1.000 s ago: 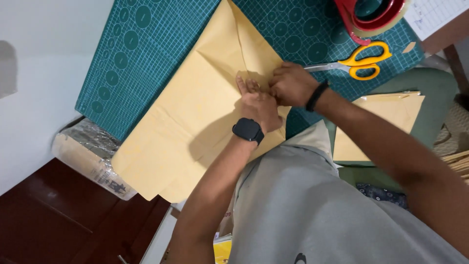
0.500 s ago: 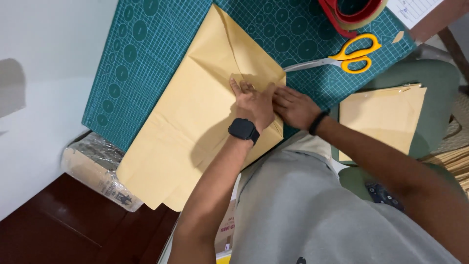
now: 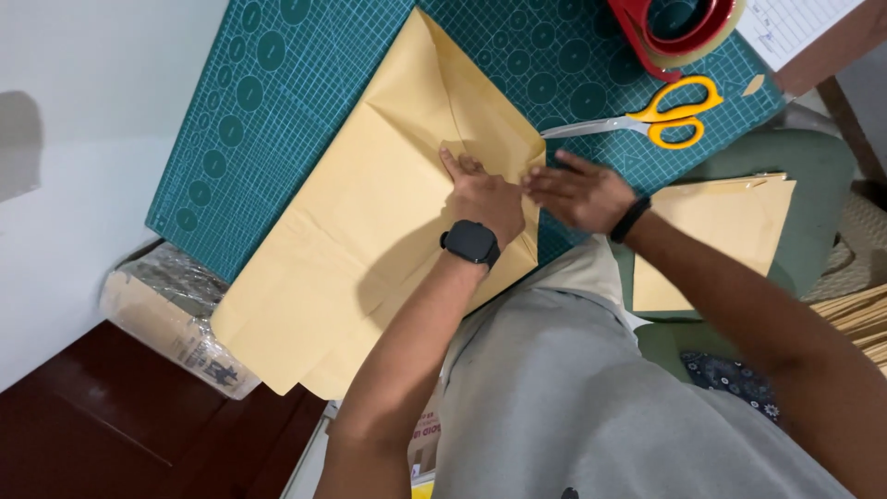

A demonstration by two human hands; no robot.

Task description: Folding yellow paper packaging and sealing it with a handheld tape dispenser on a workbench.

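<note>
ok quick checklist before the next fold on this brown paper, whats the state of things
1. Left hand flat on the brown paper: ok.
2. Right hand at the folded edge beside the left: ok.
3. Paper fully on the green cutting mat: not ok, its lower end hangs past the mat edge.
4. Yellow-handled scissors off the paper: ok.
5. Red tape dispenser off the paper: ok.
6. Crease sharp under the hands: cannot tell, hidden.

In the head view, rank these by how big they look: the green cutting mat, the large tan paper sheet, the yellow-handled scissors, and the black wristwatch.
1. green cutting mat, partly covered
2. large tan paper sheet, close to the mat's size
3. yellow-handled scissors
4. black wristwatch, smallest, though nearer the camera
</note>
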